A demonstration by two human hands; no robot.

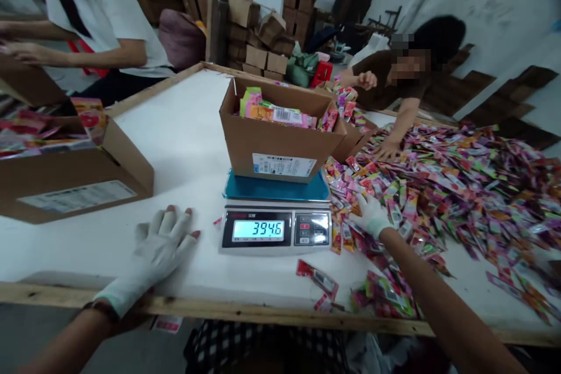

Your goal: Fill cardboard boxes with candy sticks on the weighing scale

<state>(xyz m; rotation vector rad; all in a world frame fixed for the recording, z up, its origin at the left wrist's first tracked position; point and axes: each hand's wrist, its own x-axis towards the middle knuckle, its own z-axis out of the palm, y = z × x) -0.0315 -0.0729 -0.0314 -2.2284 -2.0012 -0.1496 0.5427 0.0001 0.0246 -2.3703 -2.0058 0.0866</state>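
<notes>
My left hand, in a white glove with bare fingertips, lies flat on the white tabletop with its fingers spread. My right hand, also gloved, is on the near-left edge of a heap of small colourful sachets. Its fingers are apart and no held sachet shows. Between my hands stands a digital scale reading 394.6. On its blue pan rests an open cardboard box with a white label, filled with sachets. A few loose sachets lie by the near edge, right of centre.
Another filled cardboard box stands at the left. Across the table, a co-worker's hand touches the heap, beside a third box. A second person in a white shirt handles a box at far left. A wooden rim edges the table.
</notes>
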